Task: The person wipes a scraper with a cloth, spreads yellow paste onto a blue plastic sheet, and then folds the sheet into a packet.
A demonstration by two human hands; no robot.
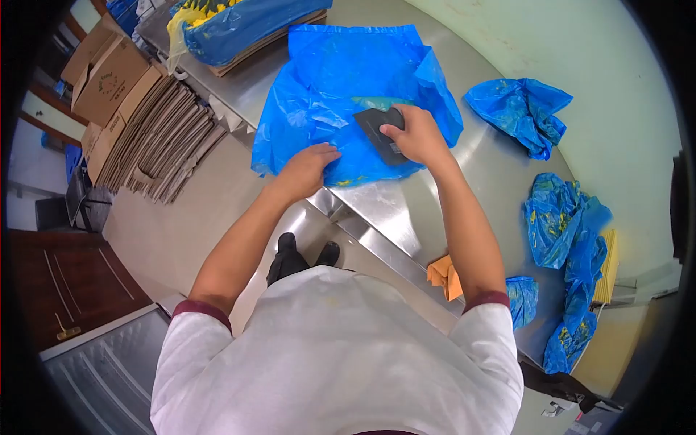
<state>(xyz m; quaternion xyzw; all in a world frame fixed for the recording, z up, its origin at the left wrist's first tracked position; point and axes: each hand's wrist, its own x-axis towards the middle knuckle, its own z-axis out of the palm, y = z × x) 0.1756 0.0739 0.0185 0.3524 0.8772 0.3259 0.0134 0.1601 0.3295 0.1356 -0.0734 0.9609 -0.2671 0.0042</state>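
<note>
Evidently the person is scraping or smoothing a blue plastic bag [341,94] laid flat on the stainless steel table [406,210], the bag lying toward twelve o'clock from the body. The right hand [415,135] is closed around a dark flat scraper [377,127], thumb on top and fingers curled over its near edge, the tool's blade pressed against the plastic. The left hand [308,168] rests at about ten o'clock from the body, palm down with fingers spread lightly, pinning the bag's near edge where it hangs over the table's rim. Judging by this, the step in hand is working the scraper across the bag's surface while the other hand keeps the sheet from sliding. The next stroke would seem to call for steady downward pressure from the left palm and an even pull of the scraper, since thin plastic bunches easily. At two o'clock lies a crumpled blue bag [520,112], and at three to four o'clock a heap of more blue bags [569,239] with yellow smears. Flattened cardboard boxes [156,138] are stacked on the floor at ten o'clock.
</note>
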